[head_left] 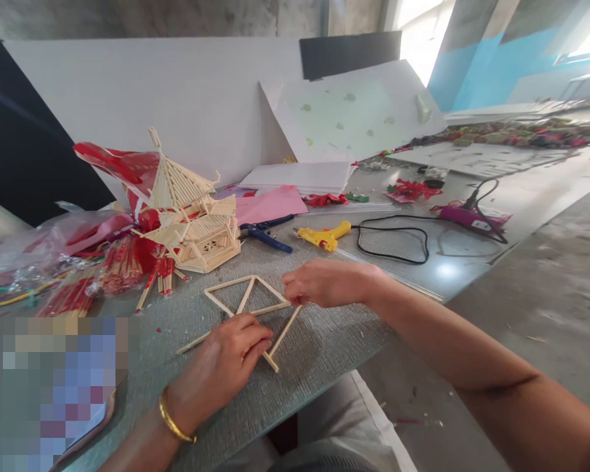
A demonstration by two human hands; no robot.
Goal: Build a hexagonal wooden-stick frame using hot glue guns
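Here, left hand point(229, 349) and right hand point(319, 283), both closed on one stick frame point(246, 296), one glue gun point(325, 236) beyond.

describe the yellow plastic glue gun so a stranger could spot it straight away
On the grey textured tabletop, look just beyond the person's bare right hand. A pistol-shaped yellow plastic glue gun lies there, its bright body setting it apart from the dark-blue plier-like tool to its left.

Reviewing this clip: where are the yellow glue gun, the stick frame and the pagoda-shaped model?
Yellow glue gun point(323, 236): head view, on its body.
Stick frame point(246, 295): head view, on its inner slanting stick.
Pagoda-shaped model point(204, 231): head view, on its lower roof.
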